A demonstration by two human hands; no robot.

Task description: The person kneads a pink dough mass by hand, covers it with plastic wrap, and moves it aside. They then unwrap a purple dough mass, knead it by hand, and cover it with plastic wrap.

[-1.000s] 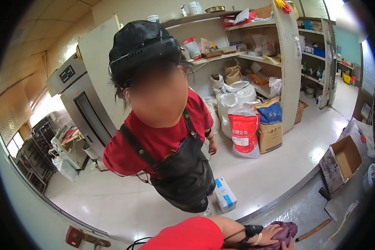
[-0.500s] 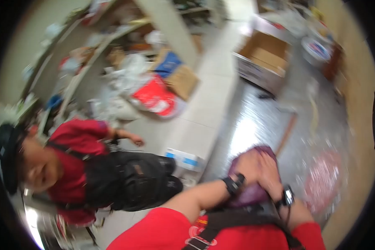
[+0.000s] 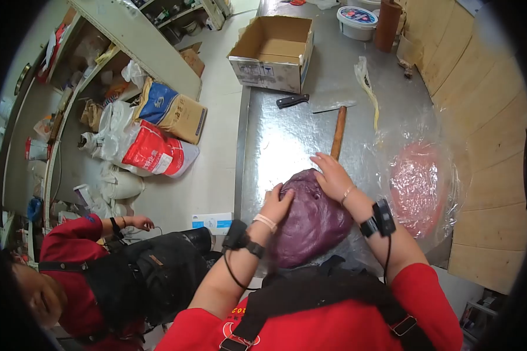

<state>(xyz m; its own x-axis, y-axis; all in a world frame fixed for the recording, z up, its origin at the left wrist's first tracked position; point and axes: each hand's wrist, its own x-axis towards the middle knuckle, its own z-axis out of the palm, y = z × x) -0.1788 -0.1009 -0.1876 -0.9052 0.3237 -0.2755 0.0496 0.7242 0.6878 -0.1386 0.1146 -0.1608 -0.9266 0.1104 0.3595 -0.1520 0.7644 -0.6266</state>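
Note:
A large lump of purple dough (image 3: 313, 225) lies on the metal table (image 3: 263, 131), close to my body. My left hand (image 3: 275, 205) touches its upper left edge, thumb and fingers apart. At the dough's upper right side is my right hand (image 3: 334, 178), fingers stretched out, the palm side turned away from view. Just beyond that hand lies a wooden stick (image 3: 339, 131); its far end meets a thin metal blade (image 3: 328, 109). A pink, flat mass under clear plastic wrap (image 3: 417, 181) is to the right of my right forearm.
A cardboard box (image 3: 272, 58) stands on the table's far left, with a black handle (image 3: 293, 101) before it. White tubs (image 3: 357, 22) sit near the wooden wall (image 3: 480, 152). On the left are shelves, sacks (image 3: 161, 151) and a person in a black apron (image 3: 152, 272).
My hands, overlapped and pressing on the dough before, are now apart at its far edge. The dough shows more fully. My view has shifted, and the other person appears lower.

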